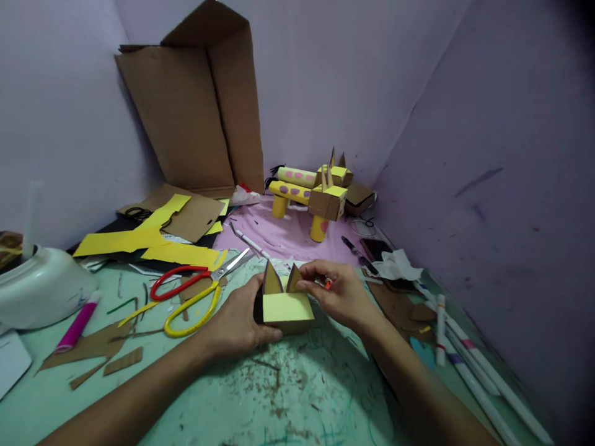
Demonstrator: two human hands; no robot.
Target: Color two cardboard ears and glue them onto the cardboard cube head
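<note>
Low over the green tabletop sits a small cardboard box [288,308] with a pale yellow top and two pointed cardboard ears [272,280] standing up from it. My left hand [242,314] grips the box from its left side, thumb along the front edge. With thumb and forefinger, my right hand [337,291] pinches the right cardboard ear [294,279]. A small orange thing shows among the right hand's fingers; I cannot make out what it is. Left of the box lie scissors [216,279] with one red and one yellow handle, blades spread.
Two yellow spotted cardboard animals [320,201] stand on pink cloth at the back. Yellow paper strips [125,240], cardboard scraps [93,347] and a magenta marker [79,322] lie left, near a white jar [41,288]. White tubes [478,371] line the right edge. A big carton [186,118] leans behind.
</note>
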